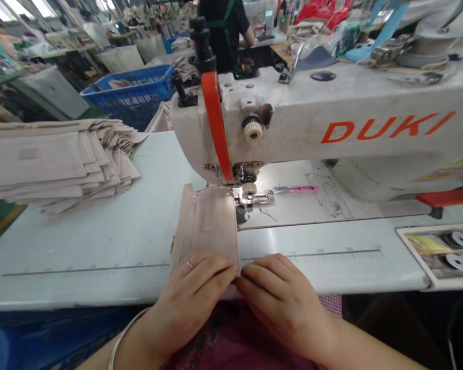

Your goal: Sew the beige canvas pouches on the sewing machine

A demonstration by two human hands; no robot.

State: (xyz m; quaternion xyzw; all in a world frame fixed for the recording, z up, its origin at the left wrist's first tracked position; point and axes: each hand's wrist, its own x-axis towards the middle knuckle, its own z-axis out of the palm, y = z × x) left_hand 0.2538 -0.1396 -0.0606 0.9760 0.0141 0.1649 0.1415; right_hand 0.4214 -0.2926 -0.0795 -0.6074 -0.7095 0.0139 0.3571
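A beige fabric panel (pixel 212 226) with a small stitched rectangle lies on the table, its far right edge at the presser foot (pixel 238 195) of the sewing machine (pixel 312 113). My left hand (pixel 200 288) rests over the near end of the panel, fingers curled on its edge, a ring on one finger. Against the panel's near right corner, my right hand (pixel 281 295) has its fingers bent and pinching the edge; the fingertips are partly hidden. Both hands are close together at the table's front edge.
A stack of beige fabric pieces (pixel 54 159) lies at the left. Pink thread snips (pixel 299 189) rest on the machine bed. Bobbins (pixel 457 240) sit in a tray at the right. Behind are a blue crate (pixel 135 90) and a person in dark clothes (pixel 219 36).
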